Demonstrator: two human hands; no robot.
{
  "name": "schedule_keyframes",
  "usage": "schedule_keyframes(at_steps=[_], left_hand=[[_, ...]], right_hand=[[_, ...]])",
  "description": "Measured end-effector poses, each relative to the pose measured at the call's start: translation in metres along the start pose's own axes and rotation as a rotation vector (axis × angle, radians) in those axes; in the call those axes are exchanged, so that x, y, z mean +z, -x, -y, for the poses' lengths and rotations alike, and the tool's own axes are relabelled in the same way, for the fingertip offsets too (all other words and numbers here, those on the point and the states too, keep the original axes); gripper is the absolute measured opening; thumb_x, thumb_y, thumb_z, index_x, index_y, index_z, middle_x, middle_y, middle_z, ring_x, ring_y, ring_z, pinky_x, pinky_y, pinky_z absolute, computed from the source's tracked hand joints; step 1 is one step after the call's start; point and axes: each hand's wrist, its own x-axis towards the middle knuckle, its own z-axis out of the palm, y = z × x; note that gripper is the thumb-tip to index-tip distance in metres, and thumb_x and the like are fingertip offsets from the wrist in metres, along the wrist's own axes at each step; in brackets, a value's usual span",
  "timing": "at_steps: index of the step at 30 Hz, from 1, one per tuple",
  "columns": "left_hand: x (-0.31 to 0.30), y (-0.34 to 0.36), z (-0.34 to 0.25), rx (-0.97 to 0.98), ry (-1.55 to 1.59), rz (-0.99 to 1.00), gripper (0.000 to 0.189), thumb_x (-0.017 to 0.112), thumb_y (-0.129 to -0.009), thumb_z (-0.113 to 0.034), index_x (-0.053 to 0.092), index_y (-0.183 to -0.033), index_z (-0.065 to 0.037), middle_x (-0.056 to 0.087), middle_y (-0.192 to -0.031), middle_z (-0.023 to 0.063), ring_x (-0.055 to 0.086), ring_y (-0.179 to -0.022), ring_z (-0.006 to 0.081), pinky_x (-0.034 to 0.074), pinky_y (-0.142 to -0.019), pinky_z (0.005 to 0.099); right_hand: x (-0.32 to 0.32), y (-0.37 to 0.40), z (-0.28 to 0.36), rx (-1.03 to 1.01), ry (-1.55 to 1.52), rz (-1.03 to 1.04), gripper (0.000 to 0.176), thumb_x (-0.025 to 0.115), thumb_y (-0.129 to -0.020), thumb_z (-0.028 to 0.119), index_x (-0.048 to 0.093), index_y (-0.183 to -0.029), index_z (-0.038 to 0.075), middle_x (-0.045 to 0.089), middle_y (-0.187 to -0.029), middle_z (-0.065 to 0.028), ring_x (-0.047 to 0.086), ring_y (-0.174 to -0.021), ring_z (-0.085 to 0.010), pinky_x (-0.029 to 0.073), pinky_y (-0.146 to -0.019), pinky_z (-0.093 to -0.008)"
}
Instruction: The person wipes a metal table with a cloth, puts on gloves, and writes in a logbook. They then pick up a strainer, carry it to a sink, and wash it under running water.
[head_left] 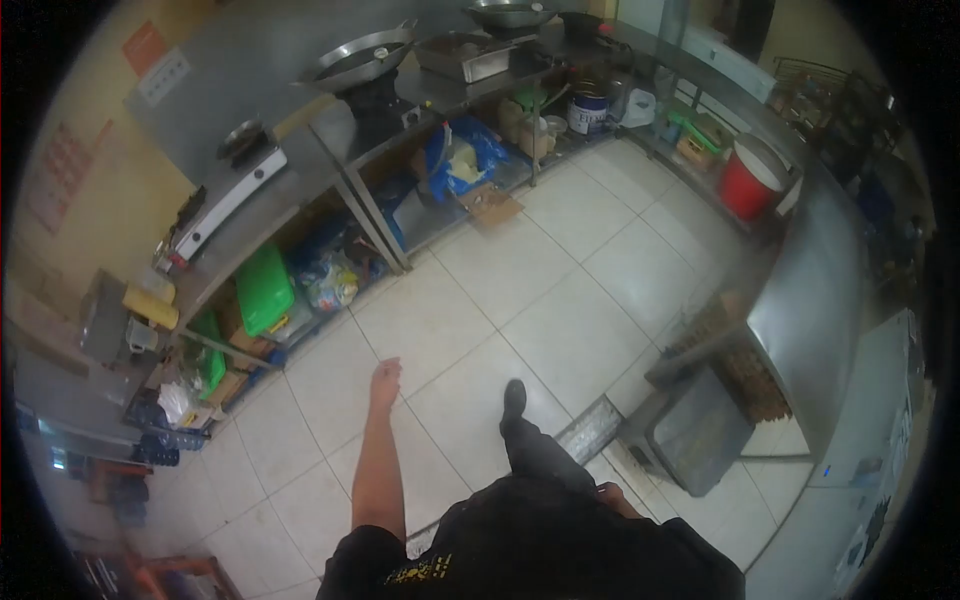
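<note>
My left hand (386,382) hangs over the pale floor tiles (440,300) at the end of my outstretched bare forearm. Its fingers are curled in, and nothing shows in them. Closest to that side is the low shelf with a green plastic lid (264,290) and bagged goods (335,284). Beside my right hip, my right hand (616,498) is partly covered by my dark shirt, with its fingers mostly hidden. A grey box-like container (700,430) stands on the floor to the right of it. One dark shoe (514,398) is stepped forward on the tiles.
Along the left and back runs a metal counter with a white gas stove (235,202), a wok (365,62) and a steel tray (465,58). A red bucket (745,185) sits at the right. A steel table (810,310) juts out there. Cardboard (490,205) lies near the back shelf.
</note>
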Motion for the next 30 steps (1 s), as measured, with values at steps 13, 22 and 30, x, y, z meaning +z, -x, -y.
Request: schedule_keyframes(at_steps=[13,22,30], left_hand=[[-0.008,-0.025,0.122,-0.97,0.165,0.35,0.044,0.063,-0.087,-0.039,0.055,-0.124,-0.016,0.061,-0.099,0.0028,0.057,-0.086,0.0174,0.05,-0.073,0.0387],[0.07,-0.291,0.035,-0.989,0.188,0.25,0.034,0.061,-0.09,-0.034,0.06,-0.117,-0.014,0.062,-0.093,0.0007,0.058,-0.08,0.0135,0.049,-0.063,0.0329],[0.169,-0.624,-0.269,-0.25,0.206,0.368,0.035,0.048,-0.098,-0.032,0.057,-0.122,-0.01,0.062,-0.112,0.0065,0.059,-0.103,0.0168,0.049,-0.082,0.0343]], right_hand=[[-0.333,-0.238,0.452,-0.443,-0.306,-0.427,0.023,0.065,-0.083,0.021,0.066,-0.095,0.002,0.068,-0.068,-0.0126,0.068,-0.064,-0.0192,0.052,-0.061,-0.0302],[-0.411,-0.392,0.634,-0.355,-0.327,-0.305,0.02,0.07,-0.079,0.011,0.065,-0.098,0.004,0.07,-0.081,-0.011,0.069,-0.064,-0.0184,0.053,-0.059,-0.0284],[-0.583,-0.489,0.762,-0.532,0.13,-0.704,0.032,0.073,-0.077,0.022,0.06,-0.104,0.011,0.069,-0.085,-0.0102,0.066,-0.083,-0.0301,0.052,-0.077,-0.04]])
